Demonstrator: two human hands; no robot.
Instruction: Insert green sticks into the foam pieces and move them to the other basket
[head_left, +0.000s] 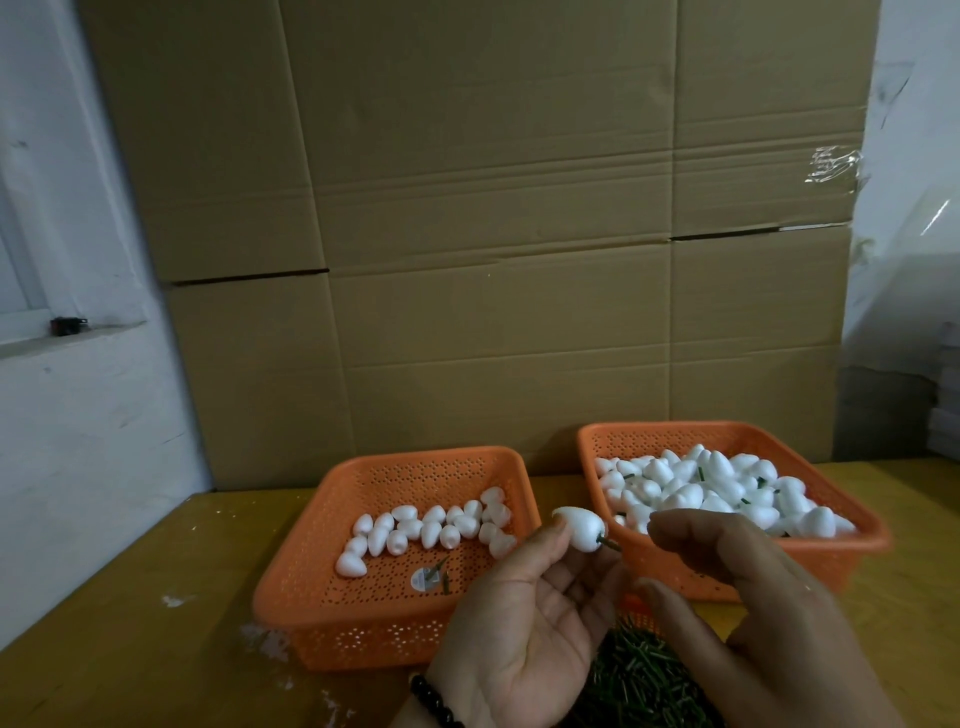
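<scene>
Your left hand (524, 618) pinching a foam piece (579, 527) at its fingertips, green stick (609, 543) poking out toward your right hand (753, 613), its fingers loosely curled and holding nothing, filled basket (831, 551) just beyond it, sparser basket (322, 582) left of your left hand, loose sticks (639, 670) beneath both.

Two orange baskets (322, 597) (852, 540) carry a pattern of small punched holes across their walls and floors; the foam pieces (431, 527) at 9 o'clock of the hands are plain white, as is the heap (722, 491) at 12 o'clock, flecked with dark green stick ends. The table (130, 623) is mustard yellow, the cardboard (493, 260) flat brown, the bead bracelet (434, 701) glossy black
</scene>
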